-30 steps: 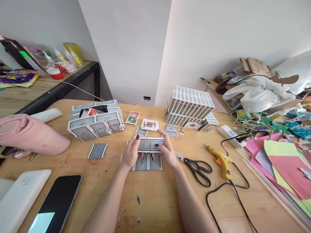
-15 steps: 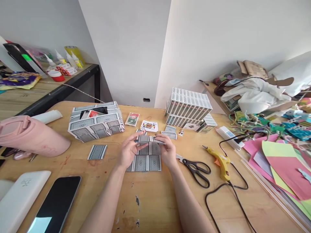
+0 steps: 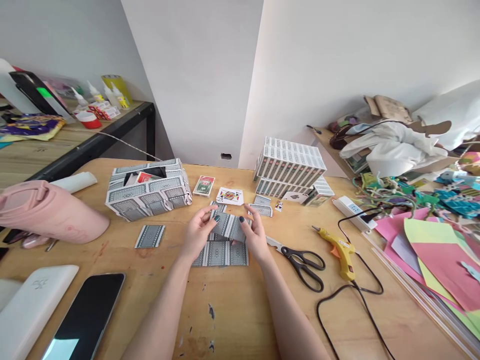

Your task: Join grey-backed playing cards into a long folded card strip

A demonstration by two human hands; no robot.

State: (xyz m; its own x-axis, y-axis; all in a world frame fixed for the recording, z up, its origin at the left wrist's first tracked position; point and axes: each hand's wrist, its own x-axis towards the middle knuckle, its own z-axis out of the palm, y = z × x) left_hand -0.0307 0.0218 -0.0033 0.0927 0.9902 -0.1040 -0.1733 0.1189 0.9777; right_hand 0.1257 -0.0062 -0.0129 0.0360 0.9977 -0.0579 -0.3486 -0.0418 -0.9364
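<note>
Between my two hands is a strip of joined playing cards (image 3: 229,226), patterned backs facing up. My left hand (image 3: 197,231) pinches its left end, thumb on top. At the right end my right hand (image 3: 257,233) grips it the same way, thumb on the card back. Below the strip, a panel of playing cards (image 3: 219,253) lies flat on the table, partly covered. Just beyond my hands are face-up cards (image 3: 230,195) with a court card on top. Black-handled scissors (image 3: 303,260) lie right of my right hand, and a single card (image 3: 150,236) lies to the left.
A box covered in cards (image 3: 148,190) stands at the back left, beside a card pack (image 3: 204,185). Stacked card packs (image 3: 290,165) rise at the back right. A yellow glue gun (image 3: 342,252) with its cord lies right; a pink tumbler (image 3: 56,210) and phone (image 3: 84,315) are left.
The strip of cards has tilted from nearly edge-on to showing its patterned backs. Both thumbs now rest on top of it.
</note>
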